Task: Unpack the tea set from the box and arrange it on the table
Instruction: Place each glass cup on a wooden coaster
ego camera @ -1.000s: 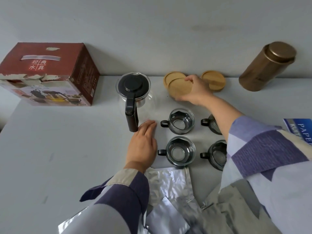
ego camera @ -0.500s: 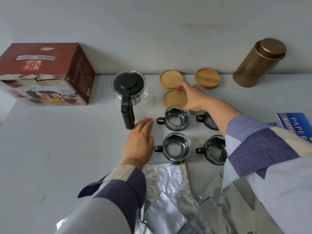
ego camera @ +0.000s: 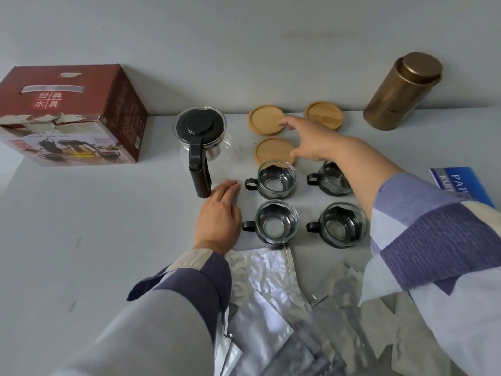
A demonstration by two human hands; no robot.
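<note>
Half a second ago the right hand (ego camera: 311, 143) was holding a wooden coaster (ego camera: 273, 151); now it has let go, and its fingers are spread out and hold nothing. That coaster lies flat on the bench (ego camera: 95, 226), just behind the far left glass cup (ego camera: 276, 179), with the thumb right at its edge. The fingertips reach over toward a second coaster (ego camera: 265, 119) behind it. A third coaster (ego camera: 324, 115) lies to the right, close to the wall. The left hand (ego camera: 219, 216) has stayed put, flat on the bench with straight fingers, beside the black handle of the glass teapot (ego camera: 200, 137). Four glass cups with little black handles stand in a square. The far right cup (ego camera: 332, 180) is partly hidden under the right arm. The two near ones, a left cup (ego camera: 276, 222) and a right cup (ego camera: 343, 225), stand side by side. Crinkly silver bags (ego camera: 268, 289) lie at the near edge. The red box (ego camera: 67, 115) sits far to the left by the wall. A gold tin (ego camera: 401, 90) stands at the back right, and a blue booklet (ego camera: 461, 183) lies at the right edge.
</note>
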